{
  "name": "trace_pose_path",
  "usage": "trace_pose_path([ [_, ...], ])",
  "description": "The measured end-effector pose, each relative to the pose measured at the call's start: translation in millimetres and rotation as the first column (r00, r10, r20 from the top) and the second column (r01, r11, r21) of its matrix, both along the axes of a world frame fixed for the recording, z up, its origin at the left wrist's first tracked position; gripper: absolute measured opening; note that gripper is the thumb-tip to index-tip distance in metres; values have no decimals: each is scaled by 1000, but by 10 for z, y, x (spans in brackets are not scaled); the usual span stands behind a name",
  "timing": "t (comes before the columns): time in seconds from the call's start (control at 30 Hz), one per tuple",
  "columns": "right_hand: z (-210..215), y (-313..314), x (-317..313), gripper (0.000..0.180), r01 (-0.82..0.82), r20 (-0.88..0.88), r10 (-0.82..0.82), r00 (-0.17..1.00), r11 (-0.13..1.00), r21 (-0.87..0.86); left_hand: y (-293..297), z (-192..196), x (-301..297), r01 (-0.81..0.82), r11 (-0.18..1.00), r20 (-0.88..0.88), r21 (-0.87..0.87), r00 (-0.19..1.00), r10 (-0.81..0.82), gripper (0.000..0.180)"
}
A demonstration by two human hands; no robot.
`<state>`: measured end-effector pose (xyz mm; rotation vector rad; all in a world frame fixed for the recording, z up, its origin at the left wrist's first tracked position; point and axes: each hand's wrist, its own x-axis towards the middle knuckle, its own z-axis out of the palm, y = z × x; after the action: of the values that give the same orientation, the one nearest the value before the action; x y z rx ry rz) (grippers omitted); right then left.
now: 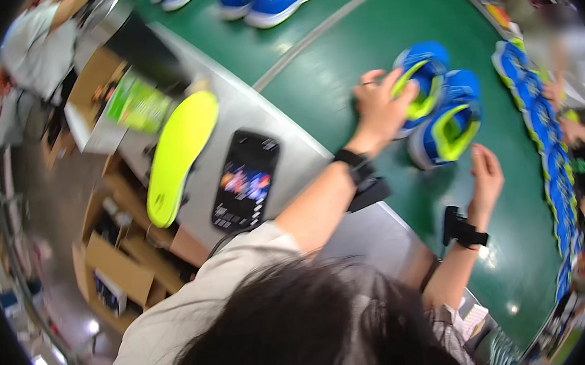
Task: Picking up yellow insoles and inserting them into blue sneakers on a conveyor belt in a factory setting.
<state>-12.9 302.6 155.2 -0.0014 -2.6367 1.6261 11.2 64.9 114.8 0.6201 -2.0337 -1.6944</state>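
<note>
Step in hand: you are taking hold of the upper of two blue and lime shoes (422,86) on the green conveyor belt (339,74); by my reading the pair is being gathered, not yet lifted.
Left hand: your left hand (382,105) is resting on the heel side of that shoe, fingers curled loosely over its lime collar, touching it more than clamping it.
Right hand: your right hand (487,176) is hovering just below the second blue shoe (451,130), palm up, fingers spread and empty, near it but not touching.
Where the shoes are: both are lying side by side mid-belt, touching each other, openings facing you.
Next move calls for: a firmer close of the left fingers round the collar, and the right hand coming up onto the second shoe.
Nearby: a lime insole (180,154) and a dark phone (245,180) are lying on the grey bench (282,142) to your left; a row of blue shoes (545,132) is running along the belt's far edge.
</note>
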Motion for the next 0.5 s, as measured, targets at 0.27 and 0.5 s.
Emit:
trace_pose_path([
  [0.27, 257, -754, 185, 43, -118, -280, 297, 913, 849, 516, -151, 116, 45, -2, 967, -19, 253, 1000, 7, 43],
  [0.5, 219, -1356, 250, 47, -149, -139, 378, 915, 638, 756, -94, 103, 50, 28, 980, 27, 198, 999, -34, 54],
])
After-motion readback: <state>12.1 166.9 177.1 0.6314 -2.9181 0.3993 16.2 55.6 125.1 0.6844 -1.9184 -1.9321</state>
